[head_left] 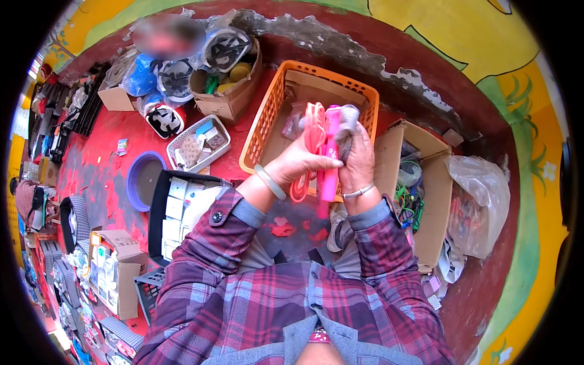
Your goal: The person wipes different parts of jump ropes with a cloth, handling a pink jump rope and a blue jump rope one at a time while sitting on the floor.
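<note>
In front of me, above the orange basket, both hands hold up a skipping rope with bright pink handles (330, 179) and a coiled salmon-pink cord (314, 131). My left hand (293, 159) is closed round the coil, its thumb lying across the handles. A loop of the cord hangs below that hand. Crumpled grey cloth (347, 126) is gripped in my right hand (360, 159), pressed against the upper part of the handles. The fingers of the right hand are partly hidden behind the cloth.
Beneath my hands stands the orange plastic basket (263, 125), lined with cardboard. To its right are an open cardboard box (435, 207) holding green cords and a clear plastic bag (480, 207). A white basket (223, 149), purple basin (131, 182) and black box (156, 213) stand left.
</note>
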The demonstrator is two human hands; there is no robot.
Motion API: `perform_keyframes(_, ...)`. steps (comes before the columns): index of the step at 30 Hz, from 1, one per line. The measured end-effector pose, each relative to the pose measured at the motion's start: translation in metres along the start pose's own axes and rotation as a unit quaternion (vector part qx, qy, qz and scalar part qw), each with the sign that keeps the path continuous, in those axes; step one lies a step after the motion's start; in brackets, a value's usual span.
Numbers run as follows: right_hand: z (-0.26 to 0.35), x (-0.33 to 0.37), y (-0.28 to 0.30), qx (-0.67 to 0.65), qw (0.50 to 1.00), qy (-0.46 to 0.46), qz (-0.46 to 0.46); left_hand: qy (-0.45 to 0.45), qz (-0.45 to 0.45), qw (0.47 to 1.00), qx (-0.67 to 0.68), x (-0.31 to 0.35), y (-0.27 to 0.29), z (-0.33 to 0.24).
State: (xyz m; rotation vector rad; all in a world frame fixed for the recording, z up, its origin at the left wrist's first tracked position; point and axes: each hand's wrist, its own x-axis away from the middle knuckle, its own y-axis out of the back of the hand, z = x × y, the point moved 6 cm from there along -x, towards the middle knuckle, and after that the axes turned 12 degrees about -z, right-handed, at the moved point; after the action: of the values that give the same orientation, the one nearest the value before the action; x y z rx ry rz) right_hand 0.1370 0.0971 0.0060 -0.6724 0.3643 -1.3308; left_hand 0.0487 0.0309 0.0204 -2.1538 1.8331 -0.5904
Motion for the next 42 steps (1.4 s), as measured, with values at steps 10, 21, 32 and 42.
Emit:
perform_keyframes(10,0.012,-0.017,0.006,-0.091,0.991,-0.092,0.020,0.060,-0.055,0.997,-0.011,-0.001,0.012,0.012)
perform_keyframes(21,0.029,-0.001,-0.010,0.216,0.965,0.136,0.059,0.052,0.009,0.988,-0.143,0.003,0.008,0.016)
perform_keyframes(32,0.018,-0.023,0.018,0.062,0.998,0.005,0.009,0.139,0.060,0.988,-0.041,0.008,0.010,0.016)
perform_keyframes(42,0.011,-0.002,-0.009,0.093,0.990,-0.030,0.099,0.006,-0.031,0.986,-0.166,0.002,0.011,0.003)
